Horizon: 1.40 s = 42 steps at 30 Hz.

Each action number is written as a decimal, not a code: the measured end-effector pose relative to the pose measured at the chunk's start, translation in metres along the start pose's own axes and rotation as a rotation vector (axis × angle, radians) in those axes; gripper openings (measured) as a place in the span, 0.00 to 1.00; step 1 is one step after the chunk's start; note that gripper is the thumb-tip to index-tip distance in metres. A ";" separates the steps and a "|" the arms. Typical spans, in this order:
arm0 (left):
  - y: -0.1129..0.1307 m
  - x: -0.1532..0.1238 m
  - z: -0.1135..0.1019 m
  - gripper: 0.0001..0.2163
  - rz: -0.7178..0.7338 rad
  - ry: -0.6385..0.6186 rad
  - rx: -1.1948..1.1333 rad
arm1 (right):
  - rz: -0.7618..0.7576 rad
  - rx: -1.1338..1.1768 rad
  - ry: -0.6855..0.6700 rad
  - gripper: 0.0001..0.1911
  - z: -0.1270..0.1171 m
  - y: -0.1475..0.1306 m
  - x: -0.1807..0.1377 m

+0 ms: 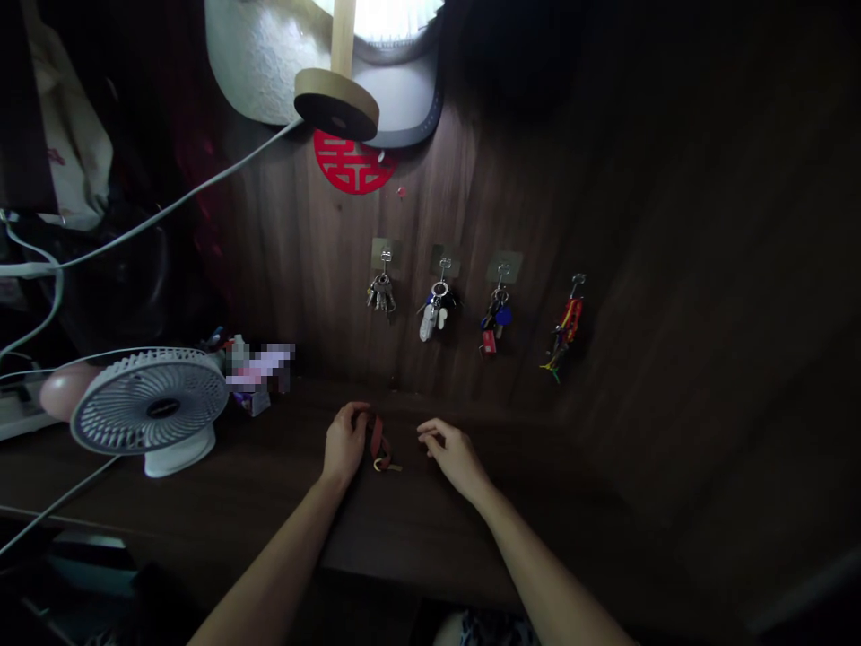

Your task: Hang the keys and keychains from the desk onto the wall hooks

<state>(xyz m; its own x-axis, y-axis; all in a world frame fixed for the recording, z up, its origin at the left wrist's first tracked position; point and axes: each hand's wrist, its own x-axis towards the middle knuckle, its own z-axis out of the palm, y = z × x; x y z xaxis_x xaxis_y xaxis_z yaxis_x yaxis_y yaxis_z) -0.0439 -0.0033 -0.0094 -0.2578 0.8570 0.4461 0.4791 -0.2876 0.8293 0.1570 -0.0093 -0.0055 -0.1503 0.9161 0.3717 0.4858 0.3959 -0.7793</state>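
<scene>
On the dark wooden shelf, my left hand [346,442] rests its fingers against a loop of brown leather strap [378,441] and seems to grip its near side. A small brass-coloured ring [381,465] hangs at the strap's lower end. My right hand [454,458] lies to the right of the strap, a short gap away, with its fingers loosely curled around nothing. Part of the strap is hidden behind my left fingers.
Several key bunches [437,314] hang from adhesive hooks on the wood-panelled wall ahead. A white desk fan [152,401] stands at the left beside small blurred items. Above are a lamp [336,103] and a red paper emblem [353,161]. White cables cross the left side.
</scene>
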 end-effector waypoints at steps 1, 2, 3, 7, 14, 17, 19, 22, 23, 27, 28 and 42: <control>-0.002 0.001 0.001 0.10 0.017 -0.003 0.032 | -0.024 -0.025 0.001 0.10 0.004 -0.001 -0.001; -0.004 0.001 0.001 0.09 0.034 -0.007 0.060 | -0.055 -0.056 -0.002 0.10 0.008 -0.001 -0.003; -0.005 0.001 0.001 0.09 0.046 -0.009 0.086 | -0.090 -0.094 -0.009 0.11 0.011 -0.001 -0.004; 0.000 -0.003 0.000 0.08 0.038 -0.022 0.203 | -0.198 -0.243 -0.049 0.12 0.015 0.000 -0.010; 0.017 -0.014 0.000 0.11 0.032 -0.091 0.553 | -0.226 -0.332 -0.052 0.12 0.015 0.002 -0.012; 0.014 -0.014 0.001 0.08 0.097 -0.167 0.538 | -0.232 -0.356 -0.059 0.12 0.015 0.001 -0.012; 0.011 -0.012 0.000 0.07 0.176 -0.220 0.395 | -0.244 -0.350 -0.062 0.13 0.015 -0.001 -0.013; 0.013 -0.012 0.000 0.08 0.312 -0.308 0.148 | -0.278 -0.308 -0.004 0.16 0.014 -0.004 -0.014; 0.015 -0.013 -0.001 0.08 0.351 -0.336 0.093 | -0.292 -0.292 0.036 0.18 0.014 -0.005 -0.015; 0.024 -0.019 -0.002 0.08 0.455 -0.414 -0.004 | -0.351 -0.249 0.171 0.24 0.011 -0.009 -0.017; 0.026 -0.020 -0.002 0.08 0.469 -0.414 -0.014 | -0.367 -0.248 0.178 0.24 0.011 -0.010 -0.017; 0.040 -0.027 0.001 0.11 0.428 -0.358 -0.190 | -0.417 -0.091 0.236 0.15 0.010 -0.021 -0.021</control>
<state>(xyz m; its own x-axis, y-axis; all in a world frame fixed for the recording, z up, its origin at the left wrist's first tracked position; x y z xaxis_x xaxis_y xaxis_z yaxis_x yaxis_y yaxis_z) -0.0166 -0.0376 0.0110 0.2402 0.7293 0.6406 0.3105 -0.6830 0.6611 0.1415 -0.0367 -0.0015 -0.1540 0.6368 0.7555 0.5006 0.7095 -0.4960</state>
